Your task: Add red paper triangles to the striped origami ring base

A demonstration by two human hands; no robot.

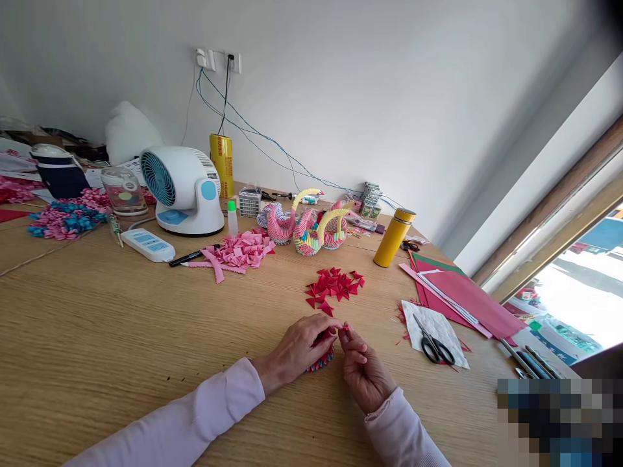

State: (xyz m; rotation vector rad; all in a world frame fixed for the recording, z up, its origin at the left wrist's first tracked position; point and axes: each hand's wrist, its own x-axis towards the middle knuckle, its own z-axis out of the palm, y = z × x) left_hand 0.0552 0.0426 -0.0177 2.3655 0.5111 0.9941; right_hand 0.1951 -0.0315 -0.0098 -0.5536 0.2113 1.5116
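Left hand (304, 347) cups a round paper model (321, 361) on the desk (121, 337); right hand (363, 373) pinches one red piece (346, 328) at its edge. Beyond lies one pile of red pieces (333, 287), three paper swans (306, 227), one pair of scissors (435, 346), one yellow flask (393, 238).

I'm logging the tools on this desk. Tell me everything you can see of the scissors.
The scissors have black looped handles and slim grey metal blades that look closed. They lie flat, handles toward the person, blades pointing away up the table, on a white crumpled sheet near the red paper sheets. Red paper scraps lie around. Neither hand touches them.
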